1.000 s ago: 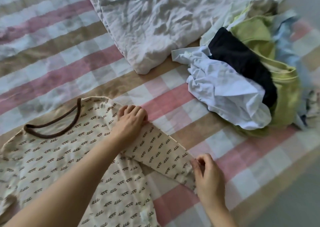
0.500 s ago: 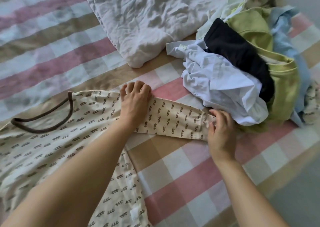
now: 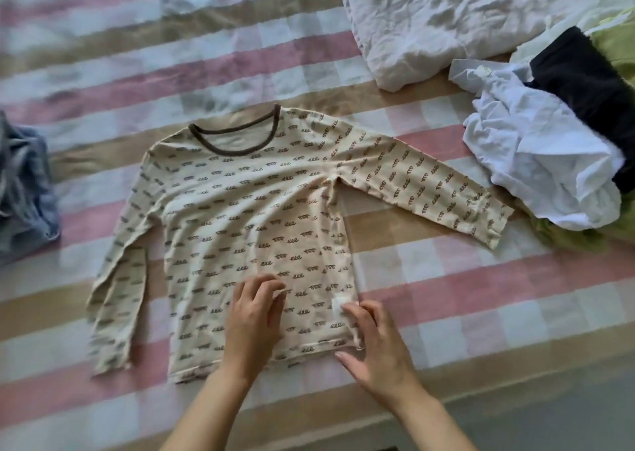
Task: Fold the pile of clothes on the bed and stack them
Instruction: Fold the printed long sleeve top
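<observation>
Nearest, the left hand (image 3: 256, 316) rests on the patterned shirt (image 3: 247, 216), fingers loosely spread. The right hand (image 3: 374, 344), fingers splayed flat, presses the hem corner. The shirt lies spread on the checked bedspread (image 3: 103, 72) — best smoothed outward from the middle, flattening the armpit wrinkles before folding. Farther right waits the unfolded pile (image 3: 536, 161).

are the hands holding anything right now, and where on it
Nothing is gripped: the left hand rests on the lower front of the patterned shirt, the right hand touches its hem corner with fingers spread.
</observation>
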`<state>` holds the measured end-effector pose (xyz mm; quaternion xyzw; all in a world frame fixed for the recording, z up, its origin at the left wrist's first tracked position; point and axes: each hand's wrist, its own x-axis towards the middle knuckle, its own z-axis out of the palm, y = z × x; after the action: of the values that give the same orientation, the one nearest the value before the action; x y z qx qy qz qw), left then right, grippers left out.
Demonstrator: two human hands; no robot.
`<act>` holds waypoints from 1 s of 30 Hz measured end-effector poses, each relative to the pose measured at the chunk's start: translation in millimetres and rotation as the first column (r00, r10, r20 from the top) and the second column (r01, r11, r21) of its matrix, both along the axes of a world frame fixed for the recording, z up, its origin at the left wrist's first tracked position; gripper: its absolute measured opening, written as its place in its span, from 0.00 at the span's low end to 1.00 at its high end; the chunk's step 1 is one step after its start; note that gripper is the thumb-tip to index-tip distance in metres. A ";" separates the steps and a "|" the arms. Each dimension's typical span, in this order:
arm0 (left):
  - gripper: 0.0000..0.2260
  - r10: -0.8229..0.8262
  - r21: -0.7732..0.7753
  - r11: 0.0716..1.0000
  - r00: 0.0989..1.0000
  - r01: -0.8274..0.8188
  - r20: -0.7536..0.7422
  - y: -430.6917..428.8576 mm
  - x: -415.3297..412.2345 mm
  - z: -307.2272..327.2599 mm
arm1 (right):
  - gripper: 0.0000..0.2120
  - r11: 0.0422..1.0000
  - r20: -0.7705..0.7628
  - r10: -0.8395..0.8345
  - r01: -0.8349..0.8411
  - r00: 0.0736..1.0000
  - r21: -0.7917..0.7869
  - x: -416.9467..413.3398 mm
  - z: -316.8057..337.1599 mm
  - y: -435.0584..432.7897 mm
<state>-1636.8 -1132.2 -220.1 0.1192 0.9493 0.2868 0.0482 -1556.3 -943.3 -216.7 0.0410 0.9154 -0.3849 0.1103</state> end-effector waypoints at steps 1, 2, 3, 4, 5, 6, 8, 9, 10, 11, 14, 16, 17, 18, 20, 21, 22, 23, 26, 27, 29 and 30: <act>0.14 0.024 -0.019 1.000 1.000 -0.023 0.011 -13.7 12.1 -3.3 | 0.37 0.999 -0.043 0.006 -0.004 0.999 0.034 2.8 -4.1 -2.9; 0.14 0.039 -0.029 0.999 0.999 -0.038 0.018 -24.8 22.8 -6.3 | 0.36 0.999 -0.091 -0.020 0.024 0.996 0.044 4.2 -7.0 -4.0; 0.13 0.043 -0.035 0.998 0.999 -0.042 0.025 -32.5 30.9 -9.1 | 0.31 0.997 -0.130 -0.063 0.068 0.989 0.036 3.7 -8.4 -3.0; 0.13 0.045 -0.042 0.998 0.998 -0.044 0.031 -39.3 38.6 -10.5 | 0.24 0.993 -0.164 -0.110 0.116 0.980 0.024 3.1 -9.4 -1.6; 0.13 0.044 -0.049 0.998 0.998 -0.042 0.039 -44.2 44.2 -11.9 | 0.17 0.985 -0.181 -0.164 0.170 0.970 0.015 2.8 -11.1 1.1; 0.13 0.041 -0.056 0.998 0.998 -0.038 0.048 -47.3 49.1 -13.3 | 0.12 0.974 -0.175 -0.224 0.228 0.959 0.005 4.2 -12.6 5.2; 0.15 0.036 -0.064 0.997 0.998 -0.032 0.051 -49.5 55.0 -15.9 | 0.08 0.934 -0.121 -0.357 0.356 0.926 -0.031 8.9 -14.5 14.1; 0.16 0.035 -0.061 0.998 0.998 -0.032 0.045 -49.3 57.6 -16.8 | 0.07 0.904 -0.075 -0.428 0.424 0.901 -0.059 12.6 -14.8 17.3; 0.19 0.036 -0.058 0.998 0.999 -0.034 0.035 -48.9 59.4 -17.4 | 0.08 0.866 -0.021 -0.495 0.492 0.868 -0.088 16.4 -15.2 19.5; 0.21 0.034 -0.060 0.998 0.999 -0.033 0.024 -48.5 60.9 -17.9 | 0.09 0.826 0.025 -0.554 0.553 0.832 -0.106 19.5 -16.2 21.5; 0.20 0.014 -0.076 0.997 1.000 -0.014 0.002 -48.0 63.6 -18.1 | 0.08 0.795 0.082 -0.598 0.603 0.798 -0.067 22.6 -18.9 23.6; 0.20 0.024 -0.074 0.997 1.000 -0.024 -0.002 -49.9 65.7 -17.0 | 0.04 0.836 0.055 -0.549 0.548 0.834 0.037 21.1 -16.9 19.8; 0.22 0.044 -0.066 0.997 0.999 -0.045 -0.005 -51.7 66.9 -15.8 | 0.05 0.849 0.012 -0.525 0.522 0.851 0.086 20.0 -14.9 16.8; 0.22 0.078 -0.057 0.995 0.997 -0.078 -0.012 -54.2 68.0 -14.8 | 0.07 0.861 -0.055 -0.490 0.493 0.870 0.125 19.6 -13.1 13.6; 0.19 0.192 -0.035 0.980 0.981 -0.193 -0.034 -64.3 68.7 -11.4 | 0.09 0.897 -0.205 -0.369 0.405 0.907 0.176 16.6 -5.6 -0.5; 0.16 0.270 -0.021 0.962 0.962 -0.271 -0.041 -71.9 68.3 -9.6 | 0.09 0.921 -0.256 -0.296 0.345 0.920 0.178 13.7 -1.2 -11.0; 0.15 0.352 -0.003 0.936 0.935 -0.352 -0.044 -80.1 67.2 -8.3 | 0.08 0.947 -0.284 -0.223 0.277 0.933 0.166 9.9 1.8 -22.3; 0.14 0.425 0.015 0.905 0.904 -0.425 -0.047 -88.1 65.6 -7.9 | 0.08 0.968 -0.290 -0.159 0.207 0.944 0.144 5.6 4.0 -34.1; 0.10 0.622 0.028 0.783 0.781 -0.622 -0.059 -118.7 58.0 -8.3 | 0.09 0.997 -0.270 0.015 0.008 0.963 0.082 -13.4 6.6 -78.6; 0.10 0.685 0.029 0.728 0.727 -0.685 -0.050 -128.4 54.4 -9.9 | 0.10 0.996 -0.259 0.071 -0.052 0.963 0.079 -20.2 6.4 -93.9; 0.14 0.803 0.034 0.596 0.596 -0.802 -0.008 -145.0 47.1 -13.0 | 0.09 0.979 -0.213 0.198 -0.181 0.957 0.098 -31.5 4.9 -123.3; 0.17 0.849 0.032 0.528 0.529 -0.849 0.024 -152.7 43.6 -14.3 | 0.11 0.959 -0.186 0.276 -0.256 0.943 0.123 -35.7 3.1 -137.7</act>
<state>-1593.2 -1285.0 -234.5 -0.3567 0.8818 0.2932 -0.0966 -1592.0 -1080.9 -213.6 -0.1167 0.9366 -0.3238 0.0660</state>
